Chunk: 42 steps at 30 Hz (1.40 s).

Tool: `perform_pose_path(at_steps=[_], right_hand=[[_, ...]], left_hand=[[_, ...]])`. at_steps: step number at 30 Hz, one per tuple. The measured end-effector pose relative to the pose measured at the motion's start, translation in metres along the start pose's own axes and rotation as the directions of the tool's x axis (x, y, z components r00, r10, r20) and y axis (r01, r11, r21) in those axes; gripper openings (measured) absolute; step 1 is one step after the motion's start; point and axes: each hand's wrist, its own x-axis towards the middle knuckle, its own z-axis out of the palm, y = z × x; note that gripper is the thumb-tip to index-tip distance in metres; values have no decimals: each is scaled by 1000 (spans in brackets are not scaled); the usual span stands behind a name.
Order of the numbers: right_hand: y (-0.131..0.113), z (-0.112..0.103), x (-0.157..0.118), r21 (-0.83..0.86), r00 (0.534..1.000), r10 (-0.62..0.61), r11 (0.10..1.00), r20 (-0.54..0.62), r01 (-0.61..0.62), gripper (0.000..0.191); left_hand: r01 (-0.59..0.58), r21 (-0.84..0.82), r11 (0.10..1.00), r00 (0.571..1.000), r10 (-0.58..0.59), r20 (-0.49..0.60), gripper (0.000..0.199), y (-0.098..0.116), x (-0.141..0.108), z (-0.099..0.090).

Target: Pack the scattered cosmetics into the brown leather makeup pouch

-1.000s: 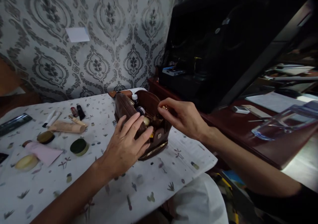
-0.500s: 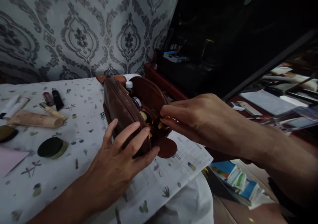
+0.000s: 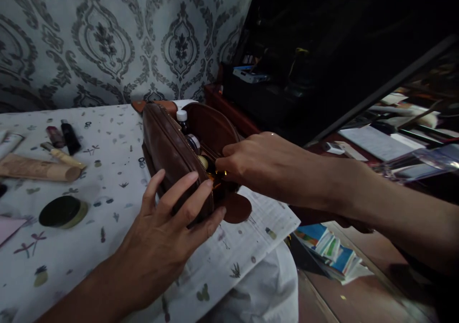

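A brown leather bag (image 3: 168, 146) lies unzipped on the patterned cloth, its flap leaning back to the right. Inside it show a white-capped bottle (image 3: 182, 120), a round jar (image 3: 193, 143) and something yellow-gold near the lower end. My left hand (image 3: 168, 232) rests on the bag's near side, fingers spread along it, thumb at the zipped edge. My right hand (image 3: 247, 163) reaches into the opening from the right with fingers pinched together; what they hold, if anything, is hidden. A brown round tab (image 3: 234, 208) sticks out below.
On the cloth (image 3: 118, 194) to the left are a beige tube (image 3: 39, 167), a black tube (image 3: 70, 137), a small yellow tube (image 3: 62, 155) and a dark round compact (image 3: 62, 211). A large black screen (image 3: 322, 41) stands back right. Booklets (image 3: 333, 251) lie low at right.
My right hand has moved left and deeper into the bag's opening. My left hand keeps its place on the bag. The whole view has shifted slightly.
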Motion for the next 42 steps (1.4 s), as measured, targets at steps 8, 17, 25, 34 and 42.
perform_pose_path(at_steps=[8, 17, 25, 34, 42], right_hand=[[5, 1, 1, -13, 1000, -29, 999, 10, 29, 20], [14, 8, 0, 130, 999, -49, 990, -14, 51, 12], [18, -1, -5, 867, 924, 339, 497, -175, -18, 23], [15, 10, -1, 989, 869, 479, 123, -126, 76, 39], [-25, 7, 3, 993, 921, 373, 74, -112, 91, 37]], left_hand=[[-20, 20, 1000, 1000, 20, -1, 51, -1, 0, 0], [-20, 10, 1000, 1000, 20, 12, 53, 0, 0, -1], [-31, 27, 999, 999, 31, 16, 50, 0, 0, -1], [-16, 64, 998, 999, 18, -27, 44, 3, 3, -1], [-29, 91, 995, 999, 31, -15, 44, 5, 1, -1]])
